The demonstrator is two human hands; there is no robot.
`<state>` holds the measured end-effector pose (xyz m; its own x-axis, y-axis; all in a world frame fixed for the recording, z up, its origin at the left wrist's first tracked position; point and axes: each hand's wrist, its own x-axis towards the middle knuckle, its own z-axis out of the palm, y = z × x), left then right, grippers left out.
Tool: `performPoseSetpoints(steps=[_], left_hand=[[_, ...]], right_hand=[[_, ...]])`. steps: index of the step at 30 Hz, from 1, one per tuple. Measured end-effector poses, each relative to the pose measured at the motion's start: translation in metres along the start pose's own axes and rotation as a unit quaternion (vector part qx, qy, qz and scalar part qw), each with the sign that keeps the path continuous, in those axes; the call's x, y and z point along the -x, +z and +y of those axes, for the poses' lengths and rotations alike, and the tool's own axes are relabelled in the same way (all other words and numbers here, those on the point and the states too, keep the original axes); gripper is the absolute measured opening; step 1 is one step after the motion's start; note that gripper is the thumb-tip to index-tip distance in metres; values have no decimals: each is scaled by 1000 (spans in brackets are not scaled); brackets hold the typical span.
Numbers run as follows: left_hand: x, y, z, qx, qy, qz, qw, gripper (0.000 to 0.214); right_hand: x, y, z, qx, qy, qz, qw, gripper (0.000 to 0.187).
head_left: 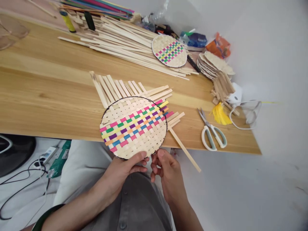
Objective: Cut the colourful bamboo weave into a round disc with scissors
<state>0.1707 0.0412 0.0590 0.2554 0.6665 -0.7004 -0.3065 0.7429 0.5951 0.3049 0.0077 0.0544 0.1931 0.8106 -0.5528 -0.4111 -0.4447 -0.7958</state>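
Observation:
A round woven bamboo mat (133, 127) with a diagonal band of coloured strips and a dark drawn circle on it overhangs the near edge of the wooden table (48, 96). Uncut strip ends stick out at its top and right. My left hand (125, 168) pinches the mat's lower rim, thumb on top. My right hand (166, 170) is closed at the same rim just to the right, thumb against the edge. One long loose strip (184, 148) juts out from the mat past the table edge.
White-handled scissors (213, 131) lie right of the mat. Behind are a finished round mat (169, 50), a stack of round mats (211, 64), a heap of bamboo strips (125, 41), a yellow tassel (219, 115) and a white device with a cable (237, 96). Cables lie on the floor at left.

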Motion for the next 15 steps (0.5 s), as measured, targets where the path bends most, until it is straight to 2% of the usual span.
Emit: performPoseSetpoints(steps=[7,11,15], left_hand=[[-1,0,-5,-3,-5,1,1000,35],[-1,1,-6,-9,-8,-7,1000,36],[-1,5,-3,-20,10,16,1000,30]], right_hand=[[-6,3,-6,19,-14,31,999,40],[-7,5,-5,10,-13,31,999,42],[-6,6,-7,-2,2,22,1000,40]])
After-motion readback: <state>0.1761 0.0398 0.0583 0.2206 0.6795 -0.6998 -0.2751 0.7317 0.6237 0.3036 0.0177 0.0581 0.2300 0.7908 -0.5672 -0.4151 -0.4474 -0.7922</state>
